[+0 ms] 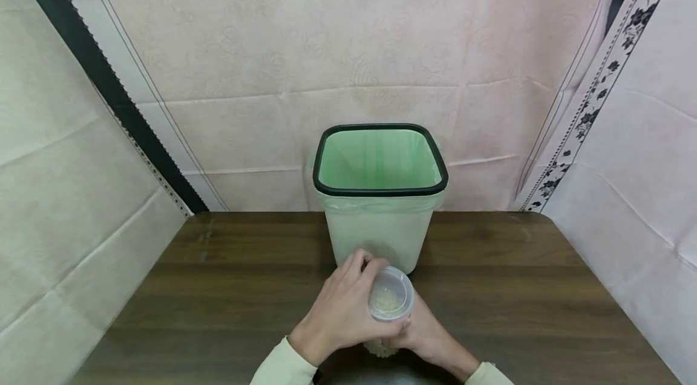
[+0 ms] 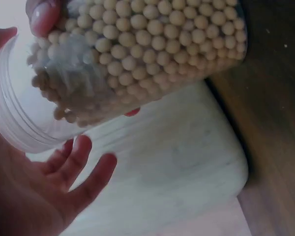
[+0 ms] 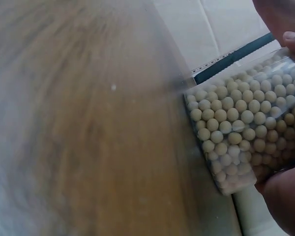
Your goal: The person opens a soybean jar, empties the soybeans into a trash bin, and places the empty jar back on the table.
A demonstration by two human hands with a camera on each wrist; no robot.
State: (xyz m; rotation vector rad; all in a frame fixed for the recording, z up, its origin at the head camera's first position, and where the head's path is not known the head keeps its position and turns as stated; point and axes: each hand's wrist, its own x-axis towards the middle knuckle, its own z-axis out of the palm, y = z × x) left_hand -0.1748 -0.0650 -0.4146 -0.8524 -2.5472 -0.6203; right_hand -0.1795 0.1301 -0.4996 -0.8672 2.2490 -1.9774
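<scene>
Both hands are on one clear jar (image 2: pixel 142 54) here. The left hand (image 1: pixel 343 312) is curled round its clear round top (image 1: pixel 390 294), with a couple of fingers spread loose in the left wrist view. The right hand (image 1: pixel 430 333) grips the body lower down.

How far along? I'd call it early or partway, since the jar is packed with pale round beans (image 3: pixel 250 113) (could be beads, honestly) except for a gap near the mouth. I can't tell if that top is a lid screwed down, a loose one or just the neck, so I wouldn't count closing or opening it as done. Setting the jar down and letting go is left too, because both hands are holding it.

As for where it is, the jar sits right between the palms, touching both, low in the head view and in front of the green bin (image 1: pixel 381 233) on the worktop (image 1: pixel 234 294). Can't tell whether its base touches the wood. The mouth end is by the left hand's palm.
</scene>
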